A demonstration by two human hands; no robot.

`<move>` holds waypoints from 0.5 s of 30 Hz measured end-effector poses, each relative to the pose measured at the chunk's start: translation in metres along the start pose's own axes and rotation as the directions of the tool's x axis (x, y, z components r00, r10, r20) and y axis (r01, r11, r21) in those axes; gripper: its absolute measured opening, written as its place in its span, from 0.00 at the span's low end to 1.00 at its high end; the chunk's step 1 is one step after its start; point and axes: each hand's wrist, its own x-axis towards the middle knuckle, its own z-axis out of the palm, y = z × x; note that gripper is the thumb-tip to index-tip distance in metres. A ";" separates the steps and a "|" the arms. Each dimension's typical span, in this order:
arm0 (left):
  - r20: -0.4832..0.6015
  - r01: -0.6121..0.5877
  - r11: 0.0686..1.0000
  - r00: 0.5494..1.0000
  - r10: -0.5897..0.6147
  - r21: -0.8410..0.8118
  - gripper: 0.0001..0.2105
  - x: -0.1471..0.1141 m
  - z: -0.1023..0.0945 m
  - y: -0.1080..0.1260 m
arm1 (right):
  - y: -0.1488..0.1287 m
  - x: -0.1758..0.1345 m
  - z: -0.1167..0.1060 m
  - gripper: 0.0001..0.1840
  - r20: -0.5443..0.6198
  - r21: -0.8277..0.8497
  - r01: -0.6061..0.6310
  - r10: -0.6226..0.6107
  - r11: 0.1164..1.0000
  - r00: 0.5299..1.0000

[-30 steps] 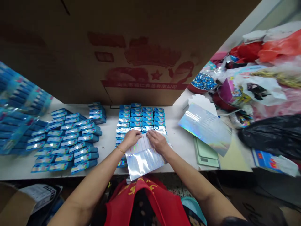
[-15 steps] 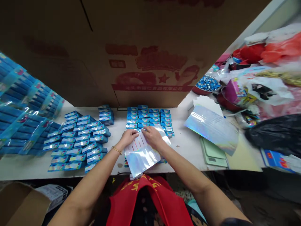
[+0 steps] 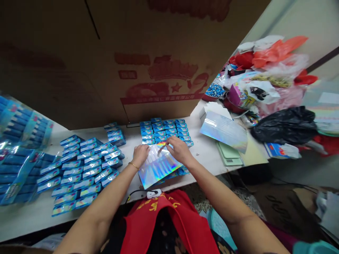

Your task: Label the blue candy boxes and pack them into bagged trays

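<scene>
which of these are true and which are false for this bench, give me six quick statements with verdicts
1. The left hand is at the edge of a shiny sheet. True.
2. The right hand is on the pale green device. False: it is at the same shiny sheet as the left hand.
3. A second shiny sheet partly covers the pale green device. True.
4. The black plastic bag lies to the left of the left hand. False: it lies well to the right of both hands.
5. A bracelet is on the left wrist. True.
6. The apron is plain green. False: it is red with yellow markings.
</scene>
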 end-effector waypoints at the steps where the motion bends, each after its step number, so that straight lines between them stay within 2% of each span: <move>1: -0.022 0.001 1.000 1.000 -0.001 -0.029 0.10 0.001 0.002 -0.003 | -0.001 0.007 -0.004 0.07 0.009 0.036 -0.064 0.064 0.997 0.998; 2: -0.057 -0.002 0.996 0.998 -0.003 -0.094 0.11 0.002 0.003 -0.004 | 0.000 0.014 -0.005 0.06 0.033 0.079 -0.131 0.129 0.988 0.991; 4: -0.137 -0.002 0.934 0.989 -0.050 -0.356 0.14 0.003 0.003 -0.006 | 0.004 0.029 0.001 0.06 0.113 0.180 -0.260 0.243 0.949 0.963; 5: -0.148 0.003 0.851 0.985 -0.094 -0.526 0.16 0.003 0.002 -0.005 | 0.007 0.036 0.007 0.07 0.153 0.234 -0.318 0.288 0.919 0.945; 7: -0.081 0.040 0.620 0.983 -0.166 -0.784 0.20 0.003 -0.001 -0.002 | 0.013 0.047 0.023 0.08 0.212 0.333 -0.406 0.352 0.851 0.912; 9: -0.009 0.086 0.472 0.981 -0.195 -0.877 0.22 0.003 -0.003 0.000 | 0.019 0.055 0.039 0.08 0.260 0.410 -0.456 0.378 0.790 0.889; 12: -0.010 0.106 0.416 0.964 -0.267 -0.903 0.23 0.007 -0.002 -0.001 | 0.024 0.064 0.059 0.08 0.334 0.498 -0.501 0.377 0.708 0.864; 15: -0.014 0.126 0.370 0.936 -0.352 -0.921 0.19 0.016 0.002 -0.013 | 0.029 0.074 0.076 0.08 0.403 0.560 -0.547 0.373 0.622 0.836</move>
